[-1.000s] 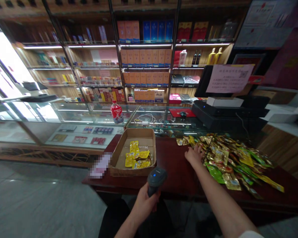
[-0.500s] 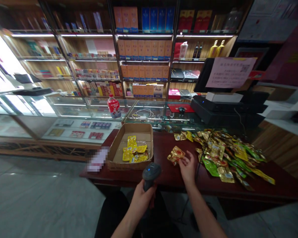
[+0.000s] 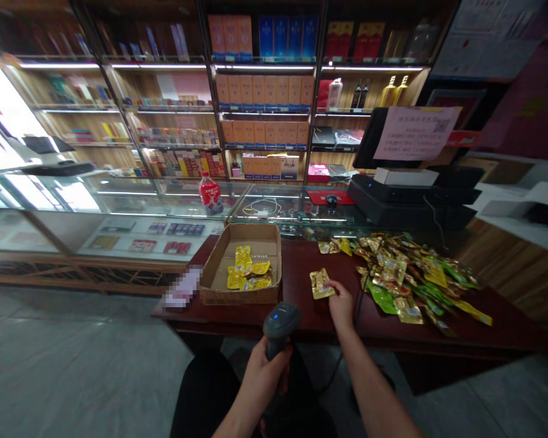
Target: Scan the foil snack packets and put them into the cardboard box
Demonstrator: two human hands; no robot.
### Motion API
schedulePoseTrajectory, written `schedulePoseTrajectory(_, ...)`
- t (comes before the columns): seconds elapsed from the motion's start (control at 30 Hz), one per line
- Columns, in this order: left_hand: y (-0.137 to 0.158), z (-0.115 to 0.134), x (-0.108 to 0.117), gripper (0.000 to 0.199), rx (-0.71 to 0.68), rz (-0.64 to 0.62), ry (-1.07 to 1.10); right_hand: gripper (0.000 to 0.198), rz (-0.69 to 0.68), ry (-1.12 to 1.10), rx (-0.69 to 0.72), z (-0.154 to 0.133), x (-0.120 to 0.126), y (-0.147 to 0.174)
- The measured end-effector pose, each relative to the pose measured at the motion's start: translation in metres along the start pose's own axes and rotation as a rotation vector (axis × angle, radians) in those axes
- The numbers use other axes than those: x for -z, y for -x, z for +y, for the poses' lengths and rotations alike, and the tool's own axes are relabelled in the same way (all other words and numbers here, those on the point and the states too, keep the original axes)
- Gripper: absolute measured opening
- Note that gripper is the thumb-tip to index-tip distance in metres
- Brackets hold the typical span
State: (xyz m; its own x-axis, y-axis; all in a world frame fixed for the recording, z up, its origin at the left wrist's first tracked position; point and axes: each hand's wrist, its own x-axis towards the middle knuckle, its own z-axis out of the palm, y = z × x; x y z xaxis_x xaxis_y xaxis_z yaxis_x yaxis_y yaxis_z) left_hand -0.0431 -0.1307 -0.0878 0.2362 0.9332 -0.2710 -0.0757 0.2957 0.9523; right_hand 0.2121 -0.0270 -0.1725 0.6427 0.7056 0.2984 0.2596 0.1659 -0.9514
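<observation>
Gold and shiny, one packet (image 3: pixel 320 284) is pinched in the right hand (image 3: pixel 341 300) over the worktop (image 3: pixel 299 267), between the cardboard box (image 3: pixel 242 297) with its yellow packets (image 3: pixel 251 269) and a loose multicoloured heap of packets (image 3: pixel 393 271). The left hand (image 3: pixel 263 368) grips a dark scanner (image 3: pixel 282 320).

Near the surface's (image 3: pixel 299 267) left edge sits a carton (image 3: pixel 240 297); the left hand (image 3: pixel 263 368) grips a scanner (image 3: pixel 281 320), the right hand (image 3: pixel 342 304) a gold packet (image 3: pixel 320 283).
</observation>
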Motion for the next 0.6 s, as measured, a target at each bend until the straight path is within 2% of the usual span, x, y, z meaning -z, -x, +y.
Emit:
schedulePoseTrajectory(0.13,0.004,-0.008,-0.001,0.051,0.002,0.010,0.012,0.048,-0.063,-0.034,-0.058,0.005,-0.004,-0.003)
schedulePoseTrajectory(0.3,0.009,-0.004,-0.004,0.047,0.010,0.010,-0.007,0.052,-0.089,-0.175,-0.048,0.007,-0.002,-0.006)
schedulePoseTrajectory(0.4,0.012,0.000,-0.008,0.044,0.005,-0.003,-0.020,0.051,-0.078,-0.115,-0.038,0.008,0.000,-0.008)
schedulePoseTrajectory(0.6,0.019,0.007,-0.016,0.043,0.004,-0.028,-0.021,0.053,-0.062,0.005,0.077,0.012,0.005,-0.010)
